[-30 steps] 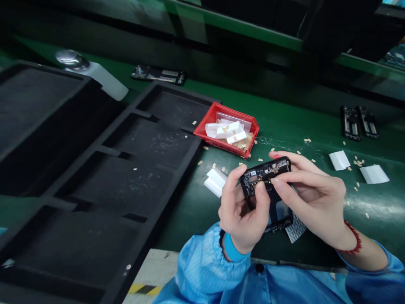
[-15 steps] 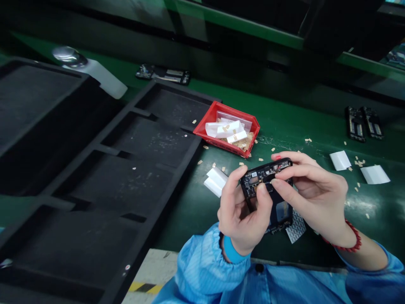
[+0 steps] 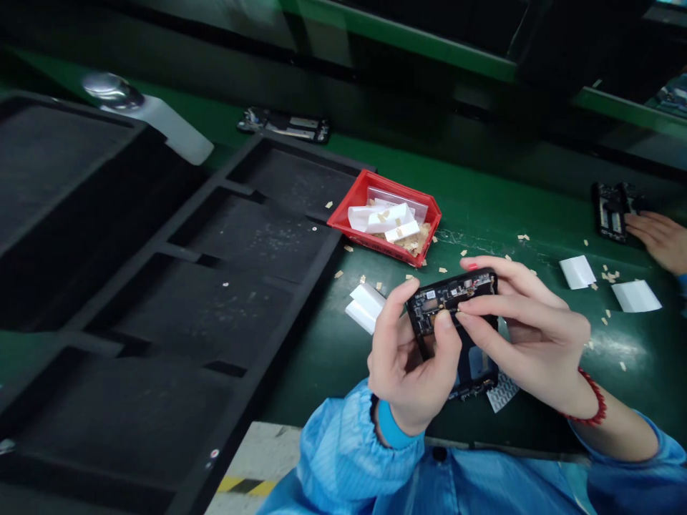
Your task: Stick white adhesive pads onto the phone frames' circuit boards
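An opened phone (image 3: 477,361), its circuit board exposed along the upper part, is held tilted above the bench. My left hand (image 3: 411,357) grips its left side, with the thumb on the board's lower edge and fingers at the back and top corner. Thumb and index finger of my right hand (image 3: 529,329) are pinched together at the middle of the board; whatever lies between them is too small to make out. Its other fingers reach behind the phone's upper right. Below the phone a silvery patterned sheet (image 3: 503,395) lies partly covered.
A red bin (image 3: 343,214) holds white paper and tan tabs. A black compartment tray (image 3: 300,307) fills the left, beside a white-bodied bottle (image 3: 177,129). Phone frames (image 3: 284,125) lie farther back. At right, a co-worker's hand (image 3: 660,239) touches one near another phone frame (image 3: 609,213). Paper pieces (image 3: 577,272) and tabs are scattered.
My right index finger has slid down from the board's upper part to its middle, meeting the thumb. A co-worker's hand has come in at the right edge onto a phone frame.
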Demonstrator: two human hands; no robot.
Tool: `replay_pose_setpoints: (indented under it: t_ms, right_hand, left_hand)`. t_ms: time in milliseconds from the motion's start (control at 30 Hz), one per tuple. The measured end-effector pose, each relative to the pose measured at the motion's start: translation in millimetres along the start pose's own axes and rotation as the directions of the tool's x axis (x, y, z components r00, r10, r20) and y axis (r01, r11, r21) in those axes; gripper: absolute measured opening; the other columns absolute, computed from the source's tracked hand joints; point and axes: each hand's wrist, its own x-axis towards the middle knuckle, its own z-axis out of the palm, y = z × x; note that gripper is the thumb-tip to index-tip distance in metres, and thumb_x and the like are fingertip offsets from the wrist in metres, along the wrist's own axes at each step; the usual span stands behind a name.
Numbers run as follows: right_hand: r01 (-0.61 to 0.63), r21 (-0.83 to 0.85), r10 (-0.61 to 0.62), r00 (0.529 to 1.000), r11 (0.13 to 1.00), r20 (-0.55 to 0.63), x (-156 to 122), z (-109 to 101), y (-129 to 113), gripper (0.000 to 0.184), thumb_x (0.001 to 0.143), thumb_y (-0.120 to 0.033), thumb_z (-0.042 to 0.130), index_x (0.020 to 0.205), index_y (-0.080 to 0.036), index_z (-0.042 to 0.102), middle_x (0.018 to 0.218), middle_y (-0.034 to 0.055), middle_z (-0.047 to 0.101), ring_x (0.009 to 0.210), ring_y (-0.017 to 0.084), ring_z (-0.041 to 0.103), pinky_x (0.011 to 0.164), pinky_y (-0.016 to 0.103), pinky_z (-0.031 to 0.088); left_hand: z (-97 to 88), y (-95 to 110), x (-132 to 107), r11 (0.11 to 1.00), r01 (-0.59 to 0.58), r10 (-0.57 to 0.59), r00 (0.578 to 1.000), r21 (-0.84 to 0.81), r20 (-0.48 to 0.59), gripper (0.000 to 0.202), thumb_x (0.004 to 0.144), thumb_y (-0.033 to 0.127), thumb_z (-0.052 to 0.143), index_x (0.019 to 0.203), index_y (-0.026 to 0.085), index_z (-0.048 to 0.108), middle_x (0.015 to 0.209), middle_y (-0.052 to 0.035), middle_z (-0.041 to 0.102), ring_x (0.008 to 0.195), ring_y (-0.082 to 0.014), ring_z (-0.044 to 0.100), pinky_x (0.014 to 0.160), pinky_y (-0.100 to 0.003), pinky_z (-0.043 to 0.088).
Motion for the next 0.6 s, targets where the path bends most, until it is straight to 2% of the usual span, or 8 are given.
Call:
replay_pose_setpoints:
  t_ms: [133, 233, 333, 433, 500, 600]
  right_hand:
    - [-0.089, 0.077, 0.088, 0.996, 0.993, 0.011, -1, 2, 1, 0.02, 0.085, -0.003, 0.073, 0.094, -0.02, 0.076, 0.123, 0.0095, 0.069, 0.112, 0.019, 0.068, 0.091, 0.03, 0.061]
    - [-0.188, 0.189, 0.193, 0.981, 0.964, -0.007, -2, 6, 1, 0.021, 0.085, -0.004, 0.072, 0.095, -0.023, 0.073, 0.108, 0.0046, 0.071, 0.108, 0.017, 0.068, 0.089, 0.028, 0.06]
    - [-0.26, 0.246, 0.281, 0.958, 0.934, -0.057, -2, 11, 4, 0.021, 0.083, -0.005, 0.074, 0.089, -0.024, 0.069, 0.093, -0.0006, 0.068, 0.093, 0.012, 0.068, 0.082, 0.022, 0.059]
    - [-0.328, 0.333, 0.358, 0.933, 0.884, -0.033, -2, 11, 9, 0.019, 0.084, -0.01, 0.075, 0.091, -0.024, 0.065, 0.093, -0.0011, 0.067, 0.086, 0.011, 0.068, 0.078, 0.022, 0.06]
    - [-0.343, 0.369, 0.371, 0.929, 0.864, -0.007, -2, 10, 11, 0.013, 0.088, -0.016, 0.072, 0.095, -0.024, 0.064, 0.095, 0.001, 0.068, 0.087, 0.013, 0.069, 0.08, 0.024, 0.061]
    - [-0.333, 0.381, 0.358, 0.934, 0.863, 0.005, -4, 10, 14, 0.008, 0.091, -0.022, 0.068, 0.097, -0.023, 0.063, 0.098, 0.0039, 0.069, 0.092, 0.015, 0.07, 0.082, 0.027, 0.063]
  left_hand:
    - [-0.7, -1, 0, 1.0, -0.017, 0.017, 1.0, 0.0, 0.002, 0.036, 0.089, 0.014, 0.07, 0.125, 0.016, 0.064, 0.084, 0.0004, 0.081, 0.062, -0.0111, 0.076, 0.056, -0.013, 0.061]
    - [-1.2, -2, 0, 1.0, -0.011, 0.011, 1.0, 0.012, 0.011, 0.038, 0.087, 0.013, 0.071, 0.124, 0.016, 0.065, 0.083, 0.0007, 0.081, 0.058, -0.0104, 0.075, 0.052, -0.013, 0.06]
    - [-1.5, -3, 1, 0.999, 0.037, -0.038, 0.999, 0.024, 0.028, 0.041, 0.084, 0.01, 0.073, 0.124, 0.017, 0.066, 0.08, 0.0028, 0.08, 0.053, -0.0087, 0.073, 0.05, -0.011, 0.058]
    - [-3.6, -4, 1, 0.993, 0.119, -0.119, 0.991, 0.01, 0.057, 0.042, 0.085, 0.011, 0.072, 0.126, 0.017, 0.066, 0.077, 0.0036, 0.079, 0.053, -0.0089, 0.072, 0.052, -0.012, 0.059]
    - [-6.8, -6, 1, 0.986, 0.161, -0.156, 0.983, -0.044, 0.099, 0.039, 0.091, 0.015, 0.066, 0.131, 0.018, 0.065, 0.085, 0.0003, 0.081, 0.064, -0.0129, 0.077, 0.058, -0.016, 0.063]
    - [-12.1, -10, 0, 0.982, 0.156, -0.139, 0.978, -0.105, 0.157, 0.039, 0.099, 0.026, 0.055, 0.137, 0.021, 0.063, 0.118, -0.0068, 0.077, 0.1, -0.0242, 0.078, 0.08, -0.031, 0.067]
